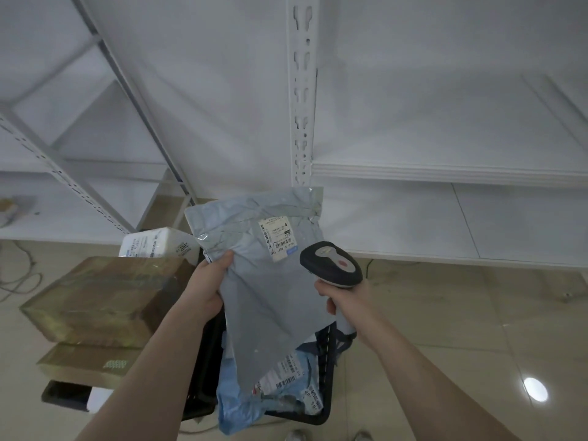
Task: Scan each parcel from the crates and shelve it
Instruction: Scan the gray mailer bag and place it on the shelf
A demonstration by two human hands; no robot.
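Brown cartons (105, 294) are stacked at the left. A grey parcel (270, 281) is held above the black crate (321, 412), its left edge pinched by the left hand (206, 288). A handheld scanner (332, 264) is gripped by the right hand (346, 300), just beside the parcel's label (279, 238). White shelving (445, 173) stands behind.

In my left hand (208, 283) the grey plastic mailer (270, 281) is smooth, creased and faintly shiny with a matt paper label (277, 237), the scanner (332, 264) in my right hand (345, 300) is glossy hard plastic, the shelving (304, 90) is matt painted white metal, the floor (461, 329) polished tile.
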